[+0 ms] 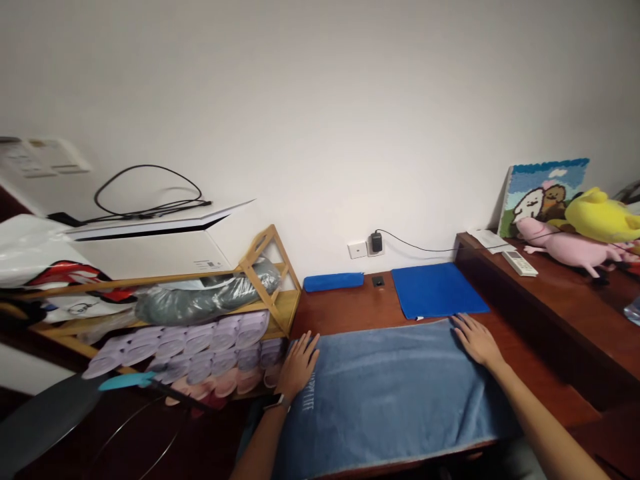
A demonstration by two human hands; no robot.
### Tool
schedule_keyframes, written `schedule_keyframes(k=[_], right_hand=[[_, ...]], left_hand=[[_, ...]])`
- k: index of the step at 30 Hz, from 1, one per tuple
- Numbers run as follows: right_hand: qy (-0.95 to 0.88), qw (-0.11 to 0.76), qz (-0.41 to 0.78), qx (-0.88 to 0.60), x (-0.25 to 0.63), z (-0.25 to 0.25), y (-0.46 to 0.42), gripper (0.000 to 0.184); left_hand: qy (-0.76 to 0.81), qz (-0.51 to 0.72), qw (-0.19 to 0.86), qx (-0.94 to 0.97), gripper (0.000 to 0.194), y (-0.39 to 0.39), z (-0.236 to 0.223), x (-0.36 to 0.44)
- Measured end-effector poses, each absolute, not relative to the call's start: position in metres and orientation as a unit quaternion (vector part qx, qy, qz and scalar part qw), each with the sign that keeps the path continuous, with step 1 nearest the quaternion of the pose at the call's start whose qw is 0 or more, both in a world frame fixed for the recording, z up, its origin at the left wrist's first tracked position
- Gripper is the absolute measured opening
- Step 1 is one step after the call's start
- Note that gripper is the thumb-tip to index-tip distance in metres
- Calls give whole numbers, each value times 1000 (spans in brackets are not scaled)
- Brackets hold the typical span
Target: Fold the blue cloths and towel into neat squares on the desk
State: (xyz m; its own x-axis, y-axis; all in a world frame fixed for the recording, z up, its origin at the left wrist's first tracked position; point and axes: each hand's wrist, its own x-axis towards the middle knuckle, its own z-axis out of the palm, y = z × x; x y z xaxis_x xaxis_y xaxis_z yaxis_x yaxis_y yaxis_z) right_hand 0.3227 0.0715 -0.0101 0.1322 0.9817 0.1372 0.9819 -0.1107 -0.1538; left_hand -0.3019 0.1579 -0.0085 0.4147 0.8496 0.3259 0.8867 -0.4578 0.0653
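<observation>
A blue-grey towel with pale lettering near its left side lies spread over the wooden desk. My left hand, with a watch on the wrist, rests flat on the towel's far left corner, fingers apart. On the far right corner my right hand lies flat, fingers stretched out and their tips near a bright blue folded cloth. Farther left along the wall is a narrower blue folded cloth. Light wrinkles cross the towel, and its near edge reaches the desk's front edge.
To the left stands a wooden rack with several lilac and pink slippers, a white box and a black cable. A plug sits in the wall. Right, a raised shelf holds plush toys and a remote.
</observation>
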Motion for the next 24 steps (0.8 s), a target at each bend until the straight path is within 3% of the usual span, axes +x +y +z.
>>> schedule_keyframes(k=[6,10,16,20,24], right_hand=[[-625,69,21,-777,340,-44,72,66],[-572,69,22,-817,348,-38,69,67],[-700,166,-27,-694,244,-23,44,62],[-756,160,5,-635,190,-29,24,59],[-681,112,28,-723,243,-21,9,59]], left_hand=[[-523,-134,52,-840,53,148,-21,-316],[-534,-143,48,-832,51,145,-17,-316],[-520,-198,60,-829,51,114,-10,-287],[-533,-179,69,-824,53,86,-22,-296],[-538,-150,60,-827,55,83,-29,-315]])
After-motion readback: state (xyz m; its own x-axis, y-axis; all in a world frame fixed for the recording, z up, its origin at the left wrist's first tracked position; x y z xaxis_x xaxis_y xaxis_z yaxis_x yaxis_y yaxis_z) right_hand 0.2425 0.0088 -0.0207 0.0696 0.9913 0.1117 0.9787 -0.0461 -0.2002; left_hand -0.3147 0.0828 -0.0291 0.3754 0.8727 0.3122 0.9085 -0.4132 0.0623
